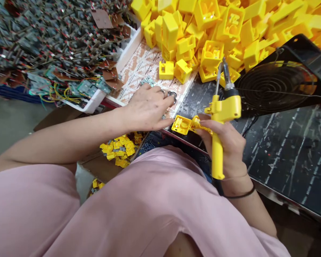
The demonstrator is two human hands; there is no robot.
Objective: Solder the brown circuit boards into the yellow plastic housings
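Observation:
A yellow soldering gun, its metal tip pointing away from me, is in my right hand. The thumb and fingertips of that hand also touch a small open yellow plastic case at the table's near edge. My left hand lies palm down on the patterned board, fingers bent. Small dark round parts show by its fingertips, and a small green circuit board lies just past its knuckles. What is under the palm is hidden.
Many circuit boards with wires fill a white-edged tray at the left. Yellow cases are heaped at the back. A black fan leans at the right on the dark tabletop. Below the edge, a box holds more yellow pieces.

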